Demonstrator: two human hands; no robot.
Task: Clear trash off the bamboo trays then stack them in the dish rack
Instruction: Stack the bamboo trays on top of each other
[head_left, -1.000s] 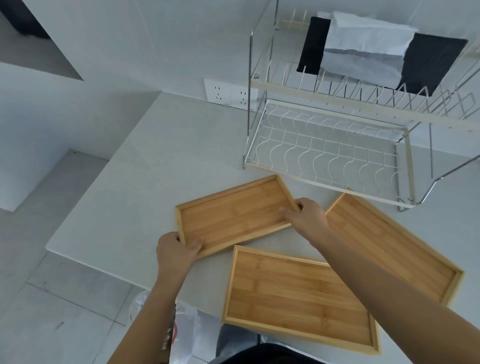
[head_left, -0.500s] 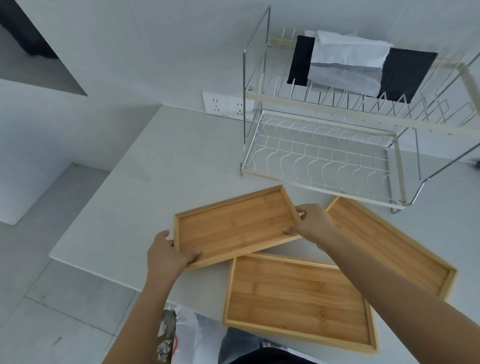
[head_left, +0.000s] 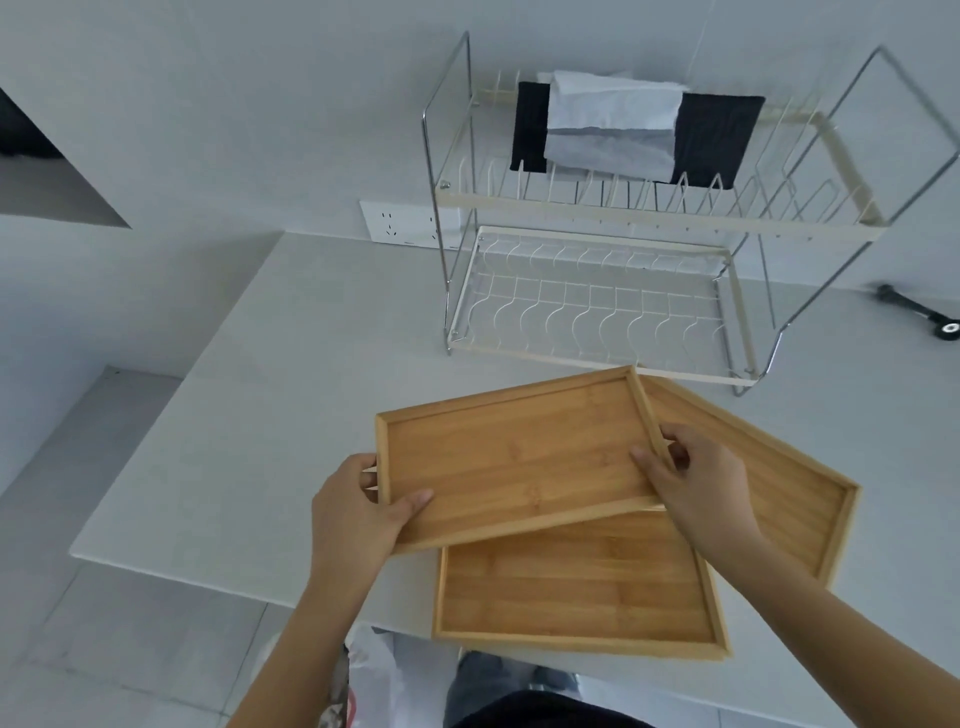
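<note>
Nearest the viewer, below the worktop's (head_left: 291, 374) front edge, a white plastic bag (head_left: 371, 675) with some red print hangs between the person's forearms, beside dark clothing. Just beyond it, the front tray (head_left: 576, 587) lies flat and bare on the worktop, one corner reaching past the front edge. Above the front tray, overlapping its far side, the held tray (head_left: 514, 457) is gripped at both short ends. The left hand (head_left: 358, 514) pinches the held tray's left near corner, thumb lying on the inner floor and the other fingers curled under the rim. The right hand (head_left: 698, 493) clamps the right end, its fingers (head_left: 649, 465) pressed against the rim, thumb inside and the rest wrapped around the outside. The held tray is bare and tilted a little, its right end covering the left corner of the third tray (head_left: 779, 499), which lies at an angle on the worktop to the right of the front tray. Beyond the held tray stands the two-tier wire dish rack (head_left: 597, 312), its lower tier bare. On the upper tier rest a black cloth (head_left: 722, 140) and a folded white one (head_left: 613, 124) across it. Left of the dish rack a wall socket (head_left: 400, 223) sits at worktop level; to the rack's right lies a small black tool (head_left: 919, 312).
</note>
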